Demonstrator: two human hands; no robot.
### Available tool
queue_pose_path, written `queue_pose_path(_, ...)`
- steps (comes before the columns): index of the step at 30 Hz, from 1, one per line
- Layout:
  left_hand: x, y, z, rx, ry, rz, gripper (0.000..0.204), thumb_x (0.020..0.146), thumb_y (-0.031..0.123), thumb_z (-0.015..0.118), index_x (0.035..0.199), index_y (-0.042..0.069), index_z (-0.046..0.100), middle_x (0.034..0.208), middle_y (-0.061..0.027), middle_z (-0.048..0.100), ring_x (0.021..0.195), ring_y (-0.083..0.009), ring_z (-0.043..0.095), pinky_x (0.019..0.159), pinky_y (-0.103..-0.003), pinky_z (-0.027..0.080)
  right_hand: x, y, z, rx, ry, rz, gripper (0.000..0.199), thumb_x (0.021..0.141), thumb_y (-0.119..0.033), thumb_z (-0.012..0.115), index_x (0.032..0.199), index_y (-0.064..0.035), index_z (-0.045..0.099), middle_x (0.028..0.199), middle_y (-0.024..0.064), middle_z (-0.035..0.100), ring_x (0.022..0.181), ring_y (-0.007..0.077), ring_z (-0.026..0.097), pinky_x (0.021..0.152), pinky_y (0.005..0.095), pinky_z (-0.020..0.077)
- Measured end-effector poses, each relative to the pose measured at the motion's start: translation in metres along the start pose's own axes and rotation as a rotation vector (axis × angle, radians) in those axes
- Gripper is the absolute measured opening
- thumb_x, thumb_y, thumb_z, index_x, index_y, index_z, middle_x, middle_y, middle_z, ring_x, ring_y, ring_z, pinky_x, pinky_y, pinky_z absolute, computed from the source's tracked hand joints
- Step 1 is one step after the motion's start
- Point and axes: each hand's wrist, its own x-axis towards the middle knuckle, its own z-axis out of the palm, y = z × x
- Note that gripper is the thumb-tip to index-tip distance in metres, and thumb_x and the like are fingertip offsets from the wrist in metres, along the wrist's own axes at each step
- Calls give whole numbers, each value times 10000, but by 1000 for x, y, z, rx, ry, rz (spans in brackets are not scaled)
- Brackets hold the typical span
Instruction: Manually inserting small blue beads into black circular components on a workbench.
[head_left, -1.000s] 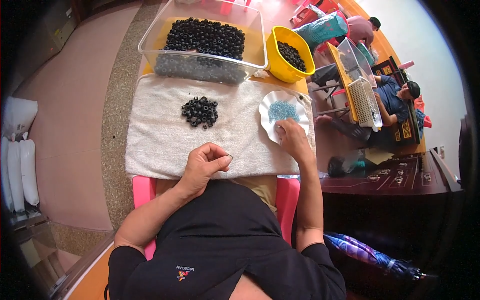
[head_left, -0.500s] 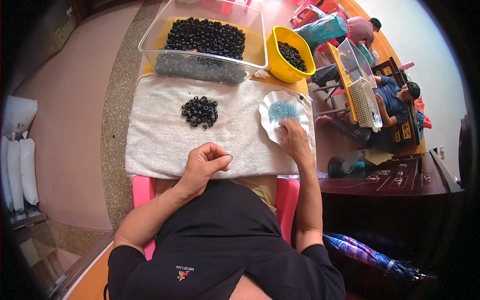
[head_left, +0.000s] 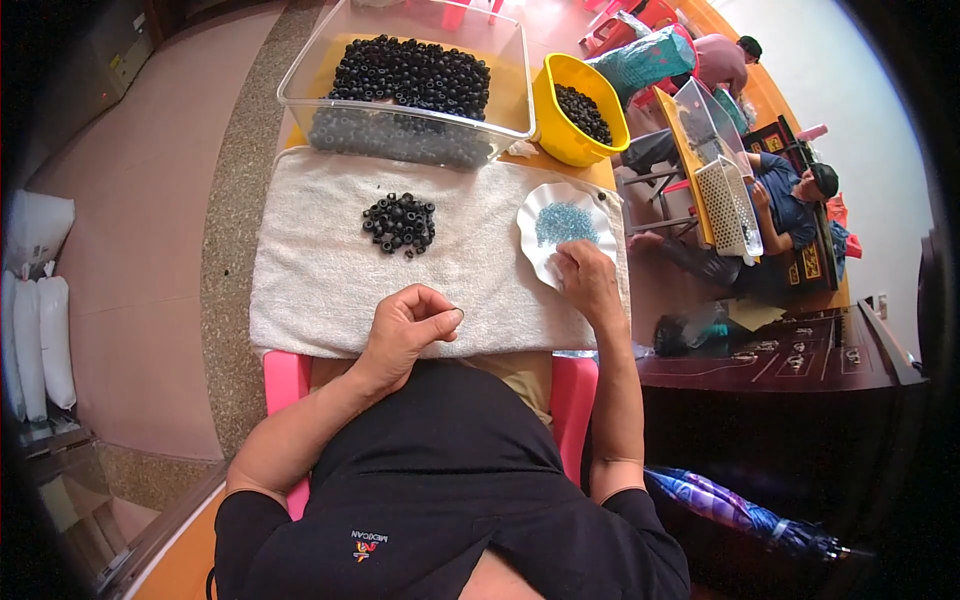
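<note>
My left hand (head_left: 408, 335) hovers over the near edge of a white towel (head_left: 310, 250), thumb and forefinger pinched together. Only a small dark edge shows at its fingertips, too little to name. On the right, my right hand (head_left: 590, 283) reaches over the near rim of a white wavy-edged plate (head_left: 533, 258). Its fingertips are drawn together beside tiny clear blue beads (head_left: 564, 222); whether any are between them is hidden. A pile of black ring-shaped pieces (head_left: 400, 222) lies on the towel, ahead of my left hand.
Behind the towel stand a clear plastic box (head_left: 505, 100) of black ring-shaped pieces and a yellow tub (head_left: 570, 145) of small dark pieces. One dark piece (head_left: 602, 196) lies by the plate. At right, a person (head_left: 785, 195) sits near a white perforated basket (head_left: 728, 205).
My right hand has shifted very slightly, its fingers still at the near side of the blue beads. My left hand keeps its pinch in place.
</note>
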Motion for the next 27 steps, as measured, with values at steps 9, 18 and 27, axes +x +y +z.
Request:
queue_pose_path(9,0,2,0,12,3,-4,112,888,52,702,953,43,612,861,-37,660,756,-101,642,691,-229,536,-5,-14,-3,226,75,-12,119,876,47,617,986,29,659,890,129,658,775,216,659,698,307,520)
queue_pose_path(18,-2,0,3,-5,-71,19,137,887,35,694,977,30,591,893,-46,652,778,-114,647,719,-252,554,-22,-97,10,1038,-346,95,42,922,20,615,912,57,631,894,78,619,778,146,637,713,269,525)
queue_pose_path(27,-5,4,4,-74,-143,-13,221,869,19,720,995,27,538,928,-46,627,821,-123,652,758,-266,565,-25,-106,26,1094,-444,160,170,945,-117,643,861,29,665,834,37,653,762,82,599,684,234,483)
